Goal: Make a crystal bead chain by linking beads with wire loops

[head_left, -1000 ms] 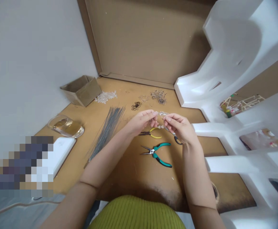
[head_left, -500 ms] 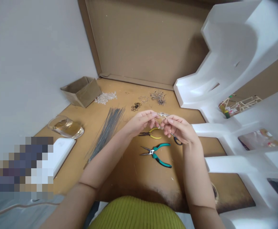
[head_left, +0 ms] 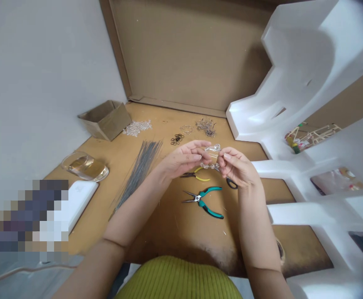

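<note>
Between my hands, above the table, is a clear beaded wire piece (head_left: 213,165), with transparent beads along its upper and lower edges and thin wires across its middle. My right hand (head_left: 238,165) pinches its right side between thumb and fingers. At its left side, my left hand (head_left: 186,158) has its fingers curled around the edge, the thumb stretched toward it; the exact contact is partly hidden. Below the hands lie yellow-handled pliers (head_left: 201,174), and nearer me teal-handled long-nose pliers (head_left: 204,201) with their jaws apart. Black-handled scissors (head_left: 231,183) show partly beneath my right hand.
A bundle of grey wires (head_left: 140,174) lies left. Behind are clear beads (head_left: 137,128), black loops (head_left: 177,139) and small metal pieces (head_left: 206,126). A cardboard box (head_left: 106,120), a glass of liquid (head_left: 86,165) and a white device (head_left: 83,199) line the left edge; white foam (head_left: 281,166) stands right.
My left hand's fingers have opened out and shifted slightly, so more of the beaded wire piece shows between my hands. My right hand keeps its pinch. The tools lie still.
</note>
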Available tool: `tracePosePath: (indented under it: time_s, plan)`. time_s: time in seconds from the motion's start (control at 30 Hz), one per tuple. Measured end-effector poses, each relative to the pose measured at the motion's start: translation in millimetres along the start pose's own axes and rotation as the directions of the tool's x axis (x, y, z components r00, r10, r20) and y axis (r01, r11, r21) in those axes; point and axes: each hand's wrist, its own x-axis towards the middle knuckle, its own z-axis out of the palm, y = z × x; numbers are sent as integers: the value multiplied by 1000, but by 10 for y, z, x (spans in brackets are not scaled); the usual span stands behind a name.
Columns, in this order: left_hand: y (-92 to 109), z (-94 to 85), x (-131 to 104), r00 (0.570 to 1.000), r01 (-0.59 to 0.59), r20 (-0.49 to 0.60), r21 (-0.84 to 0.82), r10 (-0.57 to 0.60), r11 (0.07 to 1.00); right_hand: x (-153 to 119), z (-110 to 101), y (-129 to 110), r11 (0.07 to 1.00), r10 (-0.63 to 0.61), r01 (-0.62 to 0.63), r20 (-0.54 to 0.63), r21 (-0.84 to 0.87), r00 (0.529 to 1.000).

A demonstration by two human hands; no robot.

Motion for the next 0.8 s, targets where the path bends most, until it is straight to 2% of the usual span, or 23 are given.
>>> tracePosePath:
  time_s: [0.13, 0.33, 0.53, 0.7, 0.8]
  plan:
    - [-18, 20, 18, 999, -25, -36, 1, 25, 1000, -3, 14, -6, 1000, 8, -8, 9, -3, 1000]
    - [-27, 35, 10, 999, -36, -30, 18, 37, 999, 7, 22, 0, 999, -7, 6, 39, 32, 999]
    - [7, 58, -18, 996, -26, -83, 92, 33, 995, -1, 34, 6, 1000, 23, -23, 20, 4, 1000]
    - [35, 57, -4, 998, -37, -51, 71, 41, 997, -23, 37, -37, 999, -1, 1, 4, -33, 1000]
    - [47, 47, 6, 995, -28, -88, 125, 40, 992, -15, 38, -47, 996, -20, 18, -25, -89, 999]
